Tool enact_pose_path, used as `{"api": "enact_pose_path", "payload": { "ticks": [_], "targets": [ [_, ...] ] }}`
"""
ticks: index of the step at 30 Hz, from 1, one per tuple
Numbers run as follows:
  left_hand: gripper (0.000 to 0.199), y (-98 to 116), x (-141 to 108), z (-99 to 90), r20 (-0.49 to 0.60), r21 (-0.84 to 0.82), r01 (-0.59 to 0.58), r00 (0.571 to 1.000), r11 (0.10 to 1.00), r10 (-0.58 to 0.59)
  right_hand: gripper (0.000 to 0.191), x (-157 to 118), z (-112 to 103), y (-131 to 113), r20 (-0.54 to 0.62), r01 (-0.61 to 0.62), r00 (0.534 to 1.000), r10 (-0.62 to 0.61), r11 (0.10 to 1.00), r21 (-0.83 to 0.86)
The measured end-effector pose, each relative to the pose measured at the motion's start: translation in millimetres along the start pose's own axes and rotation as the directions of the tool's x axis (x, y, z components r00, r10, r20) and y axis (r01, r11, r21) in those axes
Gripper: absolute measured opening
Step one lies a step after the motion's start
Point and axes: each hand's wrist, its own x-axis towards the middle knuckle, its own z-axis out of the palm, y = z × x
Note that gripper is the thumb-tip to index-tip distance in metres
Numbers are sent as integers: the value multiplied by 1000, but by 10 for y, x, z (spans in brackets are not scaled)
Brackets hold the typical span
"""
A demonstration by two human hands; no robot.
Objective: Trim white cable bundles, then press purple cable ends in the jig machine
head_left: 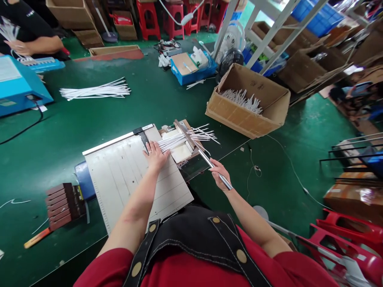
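Left hand: I'm seeing the left hand point(156, 157) lying spread and open, its fingers point(151, 148) pressing down on the white strips point(172, 142) without closing on them. That flat pressure is keeping the strips from sliding on the board.

Right hand: The right hand point(220, 173) is wrapping around the steel arm point(209, 162) of the paper cutter point(119, 187), holding it near the free end, which is giving it the most leverage.

Strips: The bundle is lying just beyond the left fingertips and passing under the arm, its loose ends fanning out on the far side.

Cutter: The gridded white board is sitting angled on the green tabletop point(89, 131), with a black clamp point(143, 137) standing at its upper edge.

Nearby: Dark wooden blocks point(62, 205) and an orange-handled tool point(37, 238) are lying left of the board.

Far: A cardboard box point(269, 115) is holding more white strips, and a loose bundle point(95, 89) is lying on the tabletop. Beyond a blue machine point(18, 85), a co-worker's hand point(18, 48) is resting near a similar bunch.
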Motion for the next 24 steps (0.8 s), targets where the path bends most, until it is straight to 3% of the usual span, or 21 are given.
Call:
{"api": "enact_pose_path", "payload": {
  "ticks": [3, 8, 14, 19, 22, 24],
  "targets": [
    [86, -8, -1, 0, 7, 9, -3, 1000, 1000, 2, 40, -63, 0, 78, 57, 12, 998, -12, 1000, 4],
    [87, -14, 2, 22, -5, 39, -9, 1000, 999, 10, 41, -125, 135, 187, -108, -14, 994, 28, 991, 133],
    [86, -12, 18, 10, 6, 49, 6, 1000, 999, -6, 30, -105, 101, 153, -17, -5, 1000, 6, 996, 84],
    [84, -1, 30, 10, 47, 39, 24, 999, 999, -26, 36, -292, 62, 330, 17, -139, 990, 139, 990, 36],
    [88, -27, 48, 25, 34, -75, 22, 999, 997, -20, 25, -71, 35, -94, -20, -10, 1000, 10, 1000, -29],
    [87, -107, 87, 12, -4, -329, 85, 996, 941, -91, 23, 382, 47, -601, -87, 121, 989, -123, 992, -33]
  ]
}}
